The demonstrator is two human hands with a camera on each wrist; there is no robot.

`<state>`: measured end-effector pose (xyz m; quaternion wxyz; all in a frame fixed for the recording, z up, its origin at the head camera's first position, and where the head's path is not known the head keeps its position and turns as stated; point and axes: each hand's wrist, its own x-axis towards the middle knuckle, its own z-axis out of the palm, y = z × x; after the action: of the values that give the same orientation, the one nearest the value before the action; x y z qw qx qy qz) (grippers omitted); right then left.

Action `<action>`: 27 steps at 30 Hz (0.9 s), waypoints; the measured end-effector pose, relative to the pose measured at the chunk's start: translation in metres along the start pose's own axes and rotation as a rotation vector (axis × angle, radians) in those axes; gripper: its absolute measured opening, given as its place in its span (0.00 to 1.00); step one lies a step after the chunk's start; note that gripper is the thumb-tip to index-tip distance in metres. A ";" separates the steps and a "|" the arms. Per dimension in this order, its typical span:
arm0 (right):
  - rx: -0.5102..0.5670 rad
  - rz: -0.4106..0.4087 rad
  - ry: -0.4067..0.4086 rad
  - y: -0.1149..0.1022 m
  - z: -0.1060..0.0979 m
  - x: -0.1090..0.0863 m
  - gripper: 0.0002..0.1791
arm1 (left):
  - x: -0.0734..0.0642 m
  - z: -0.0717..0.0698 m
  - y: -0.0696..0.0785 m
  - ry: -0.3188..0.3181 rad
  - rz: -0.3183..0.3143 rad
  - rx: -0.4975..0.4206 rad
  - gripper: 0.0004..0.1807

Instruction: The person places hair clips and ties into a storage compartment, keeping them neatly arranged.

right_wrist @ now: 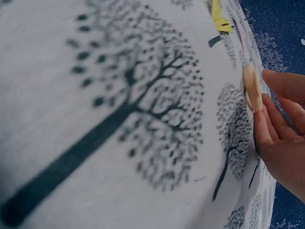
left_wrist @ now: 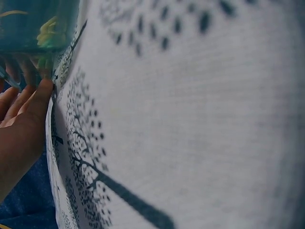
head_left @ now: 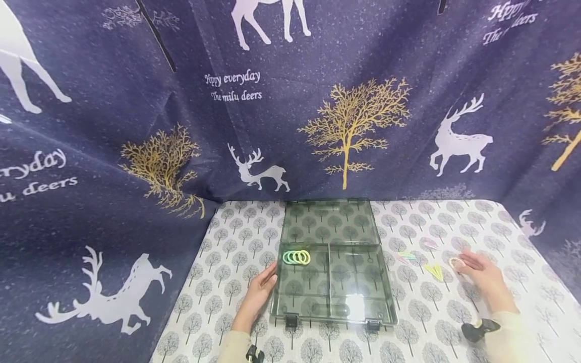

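A pale cream ring, like a hair tie (head_left: 455, 264), is at the fingertips of my right hand (head_left: 483, 275). In the right wrist view, my thumb and fingers pinch the ring (right_wrist: 252, 88) at its edge, close over the cloth. My left hand (head_left: 260, 291) rests its fingers against the left wall of a clear greenish plastic box (head_left: 393, 302); the left wrist view shows its fingertips (left_wrist: 45, 86) at the box's side. The box's lid is folded back. Several green to yellow rings (head_left: 297, 257) lie overlapping in a row in its left compartment.
Between box and right hand lie yellow hair clips (head_left: 434, 273), green and pink clips (head_left: 406, 256) and a pale pink clip (head_left: 429, 244). A divider (head_left: 329, 282) splits the box. Tree-print cloth (head_left: 227, 312) covers the table; dark deer-print fabric (head_left: 386, 60) hangs behind and at the left.
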<state>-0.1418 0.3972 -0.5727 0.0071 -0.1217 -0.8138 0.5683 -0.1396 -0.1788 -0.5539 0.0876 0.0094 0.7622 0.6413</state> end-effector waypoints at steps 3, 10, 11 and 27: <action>-0.052 -0.033 -0.009 0.003 0.000 -0.003 0.38 | 0.005 0.000 -0.015 0.010 0.000 0.009 0.26; -0.116 -0.049 0.007 0.007 0.003 0.000 0.39 | 0.007 0.000 -0.022 0.027 -0.001 0.022 0.27; -0.125 -0.047 0.013 0.006 0.003 0.001 0.39 | 0.007 0.000 -0.022 0.027 -0.002 0.021 0.27; -0.333 -0.004 0.090 -0.005 0.003 0.002 0.34 | 0.008 0.000 -0.023 0.030 -0.002 0.029 0.26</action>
<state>-0.1457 0.3932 -0.5690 0.0241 -0.1449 -0.8958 0.4195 -0.1452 -0.1820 -0.5775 0.0767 0.0001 0.7726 0.6303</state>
